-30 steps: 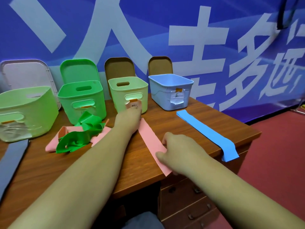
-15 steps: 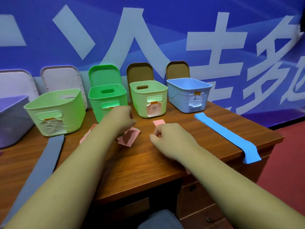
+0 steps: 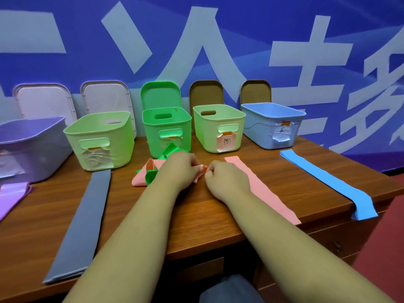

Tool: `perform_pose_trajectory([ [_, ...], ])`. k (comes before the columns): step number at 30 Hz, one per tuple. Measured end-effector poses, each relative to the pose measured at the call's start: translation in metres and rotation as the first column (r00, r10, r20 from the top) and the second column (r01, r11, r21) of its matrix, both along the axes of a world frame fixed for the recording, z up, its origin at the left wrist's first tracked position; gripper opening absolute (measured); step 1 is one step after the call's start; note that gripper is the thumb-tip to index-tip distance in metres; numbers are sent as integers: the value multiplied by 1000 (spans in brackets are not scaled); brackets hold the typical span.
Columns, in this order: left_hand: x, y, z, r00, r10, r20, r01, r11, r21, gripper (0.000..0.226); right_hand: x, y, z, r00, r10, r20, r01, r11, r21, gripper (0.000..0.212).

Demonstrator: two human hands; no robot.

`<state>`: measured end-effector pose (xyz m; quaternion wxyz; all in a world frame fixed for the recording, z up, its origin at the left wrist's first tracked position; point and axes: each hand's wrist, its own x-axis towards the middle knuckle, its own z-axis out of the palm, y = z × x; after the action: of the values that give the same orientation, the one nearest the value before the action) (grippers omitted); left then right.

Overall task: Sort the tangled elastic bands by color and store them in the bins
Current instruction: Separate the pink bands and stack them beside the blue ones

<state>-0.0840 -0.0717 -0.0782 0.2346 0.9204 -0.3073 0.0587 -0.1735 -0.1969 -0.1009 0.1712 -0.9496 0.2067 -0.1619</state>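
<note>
One head-worn wide view only. Looking forward and down, close over desk [image 3: 194, 213], toward bins [image 3: 167, 127] at far edge, wall [image 3: 262, 29] behind.

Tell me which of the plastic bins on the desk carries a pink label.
The pale green plastic bin second from the right, between the bright green bin and the light blue bin. Its front label is pink; the other visible labels look whitish.

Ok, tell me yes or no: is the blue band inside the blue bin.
No, the blue band lies flat on the table beside the blue bin, its near end drooping over the edge.
</note>
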Motion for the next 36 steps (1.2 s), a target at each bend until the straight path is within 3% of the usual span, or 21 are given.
perform_pose_trajectory([
  [4,-4,2,3,998,-24,-56,20,997,-77,26,-3,-1,-3,998,46,48,-50,995,84,27],
  [13,-13,-1,7,994,-114,3,112,976,-184,26,-3,-7,-5,962,155,225,-214,939,268,21],
  [19,-7,-1,6,998,-41,-40,25,937,-349,19,-5,-10,-2,955,145,258,-238,894,380,17],
  [23,-8,0,8,999,-22,-43,5,929,-370,21,-1,-12,-6,952,148,268,-245,894,374,5],
  [28,-11,2,13,992,14,-129,-64,916,-395,19,1,-11,-9,951,181,252,-263,900,346,16],
  [31,-17,3,15,947,-88,-308,-80,865,-495,24,0,-12,-5,951,145,272,-233,916,326,13],
  [33,-20,5,16,906,-163,-391,-91,827,-555,28,-3,-12,-2,954,133,269,-212,932,293,23],
  [36,-22,7,14,921,-189,-340,-13,859,-512,39,-8,-11,1,959,119,256,-182,954,237,33],
])
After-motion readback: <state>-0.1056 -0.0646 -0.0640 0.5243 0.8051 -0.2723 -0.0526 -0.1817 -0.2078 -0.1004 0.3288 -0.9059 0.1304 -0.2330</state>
